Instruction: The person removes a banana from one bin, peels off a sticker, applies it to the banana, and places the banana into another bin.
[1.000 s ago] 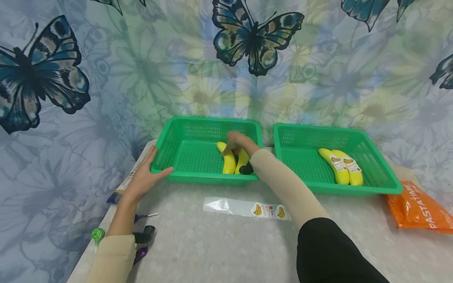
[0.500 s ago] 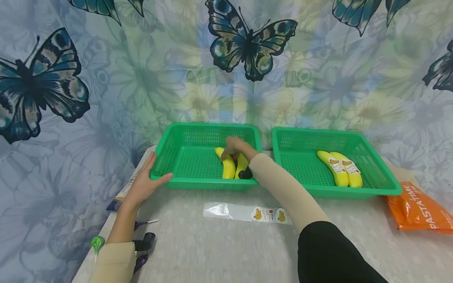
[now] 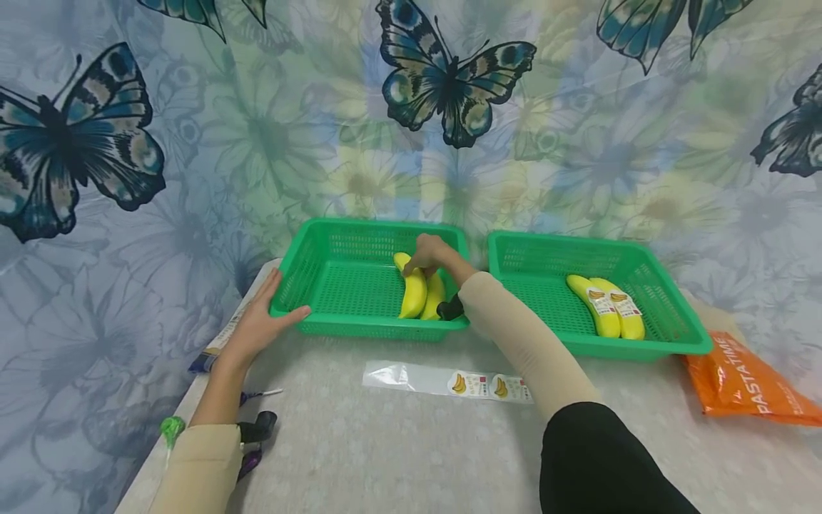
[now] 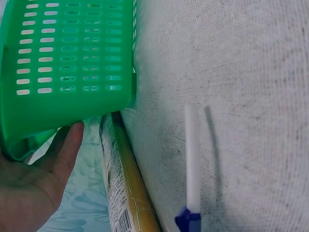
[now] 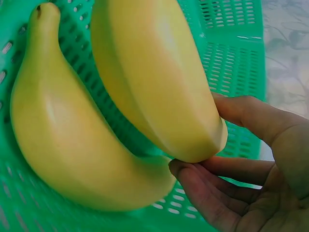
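Leftmost, the left hand (image 3: 257, 330) grips the corner of the left green basket (image 3: 340, 235), thumb on the front rim, fingers along the side wall. Inside it, the right hand (image 3: 432, 253) pinches the far end of one banana (image 5: 154, 82), its twin (image 5: 72, 140) beside. Smooth, light, bruisable skin; probably best gripped mid-body, gently.
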A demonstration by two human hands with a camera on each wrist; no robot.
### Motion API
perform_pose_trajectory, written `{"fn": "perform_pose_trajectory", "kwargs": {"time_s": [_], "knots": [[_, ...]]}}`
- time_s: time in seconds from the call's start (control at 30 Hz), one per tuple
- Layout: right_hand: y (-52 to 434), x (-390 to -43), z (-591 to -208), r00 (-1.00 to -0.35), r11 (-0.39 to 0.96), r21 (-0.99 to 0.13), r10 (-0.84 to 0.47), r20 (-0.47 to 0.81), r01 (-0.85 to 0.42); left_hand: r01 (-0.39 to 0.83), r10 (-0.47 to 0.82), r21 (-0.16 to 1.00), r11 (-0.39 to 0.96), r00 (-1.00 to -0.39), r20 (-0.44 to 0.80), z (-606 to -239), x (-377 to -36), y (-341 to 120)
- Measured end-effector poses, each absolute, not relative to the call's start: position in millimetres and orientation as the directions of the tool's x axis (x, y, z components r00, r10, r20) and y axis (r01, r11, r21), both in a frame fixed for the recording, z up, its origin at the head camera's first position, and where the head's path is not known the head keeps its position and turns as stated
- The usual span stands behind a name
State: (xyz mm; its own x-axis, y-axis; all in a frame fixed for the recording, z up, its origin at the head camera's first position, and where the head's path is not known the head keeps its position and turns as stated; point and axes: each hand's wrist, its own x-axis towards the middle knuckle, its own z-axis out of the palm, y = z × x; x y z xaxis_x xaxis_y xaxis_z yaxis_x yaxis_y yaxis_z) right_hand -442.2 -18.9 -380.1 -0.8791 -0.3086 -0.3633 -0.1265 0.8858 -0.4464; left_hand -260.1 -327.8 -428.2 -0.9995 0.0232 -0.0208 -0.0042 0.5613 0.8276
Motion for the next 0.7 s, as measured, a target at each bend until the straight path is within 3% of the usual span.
{"fn": "perform_pose_trajectory", "kwargs": {"time_s": [0.17, 0.4, 0.7], "knots": [[-14, -437, -373, -0.874, 0.886, -0.445, -0.311, -0.373, -0.126, -0.034, 0.016, 0.828, 0.559, -0.998, -0.052, -432, -256, -330], [-2, -428, -357, -0.904, 0.901, -0.392, -0.312, -0.292, -0.184, -0.038, 0.013, 0.835, 0.548, -0.998, -0.054, -429, -261, -330], [24, -404, -324, -0.911, 0.832, -0.535, -0.324, -0.256, -0.145, -0.046, 0.001, 0.836, 0.547, -0.998, -0.055, -430, -262, -327]]}}
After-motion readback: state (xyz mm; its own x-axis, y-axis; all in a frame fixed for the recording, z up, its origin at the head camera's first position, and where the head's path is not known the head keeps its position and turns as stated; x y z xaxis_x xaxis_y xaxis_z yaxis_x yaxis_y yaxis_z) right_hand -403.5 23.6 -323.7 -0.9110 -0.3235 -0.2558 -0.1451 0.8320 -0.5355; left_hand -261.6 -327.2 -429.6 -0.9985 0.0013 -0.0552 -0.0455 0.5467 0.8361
